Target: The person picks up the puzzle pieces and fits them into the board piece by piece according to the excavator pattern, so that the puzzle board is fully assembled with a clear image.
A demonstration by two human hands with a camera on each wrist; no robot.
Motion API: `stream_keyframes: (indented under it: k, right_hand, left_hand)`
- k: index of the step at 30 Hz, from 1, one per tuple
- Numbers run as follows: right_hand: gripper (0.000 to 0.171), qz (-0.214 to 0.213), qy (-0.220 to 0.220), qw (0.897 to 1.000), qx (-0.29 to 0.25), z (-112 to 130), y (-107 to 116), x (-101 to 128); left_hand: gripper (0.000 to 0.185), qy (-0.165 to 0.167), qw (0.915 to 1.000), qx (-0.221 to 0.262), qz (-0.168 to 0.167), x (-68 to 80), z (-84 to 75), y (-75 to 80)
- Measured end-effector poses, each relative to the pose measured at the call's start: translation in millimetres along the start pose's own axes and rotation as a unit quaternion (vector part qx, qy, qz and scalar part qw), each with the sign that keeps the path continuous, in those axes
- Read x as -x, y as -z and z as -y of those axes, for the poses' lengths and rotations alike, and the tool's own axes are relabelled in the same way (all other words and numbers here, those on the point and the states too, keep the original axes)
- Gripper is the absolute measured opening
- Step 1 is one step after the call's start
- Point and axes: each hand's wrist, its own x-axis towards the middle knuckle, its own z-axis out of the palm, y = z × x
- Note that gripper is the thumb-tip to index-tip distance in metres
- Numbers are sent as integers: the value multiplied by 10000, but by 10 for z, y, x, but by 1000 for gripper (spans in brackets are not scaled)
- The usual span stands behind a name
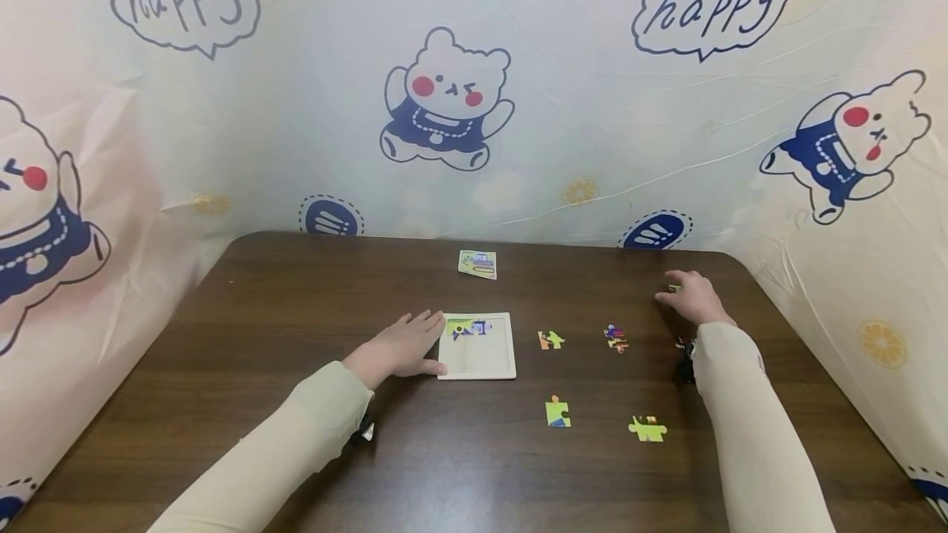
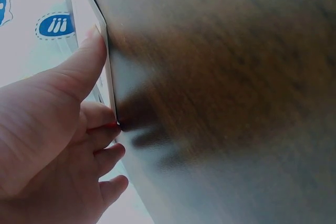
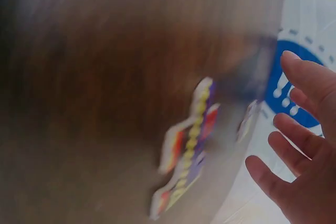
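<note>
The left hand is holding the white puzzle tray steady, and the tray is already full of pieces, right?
Not quite. The left hand does rest against the white puzzle tray, but the head view shows the tray mostly bare: pieces sit only along its top edge, and loose pieces lie on the table beside it.

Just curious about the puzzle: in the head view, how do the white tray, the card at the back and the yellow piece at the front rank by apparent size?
1. Tray, clearly largest.
2. Card, though it lies farther away.
3. Yellow piece, close to the card, so unsure.
</note>
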Motion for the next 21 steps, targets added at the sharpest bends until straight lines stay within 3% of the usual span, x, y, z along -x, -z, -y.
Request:
stream_keyframes:
  k: [7, 13, 21]
  right_hand:
    - [55, 136, -131, 9996, 210, -121, -1, 49]
    - [55, 331, -313, 9989, 63, -112, 6, 56]
    - [40, 423, -301, 9985, -149, -85, 22, 71]
  left_hand:
    - [81, 10, 10000, -91, -6, -16, 7, -17]
    - [81, 21, 10000, -69, -16, -13, 3, -15]
    - [81, 59, 10000, -71, 0, -9, 3, -16]
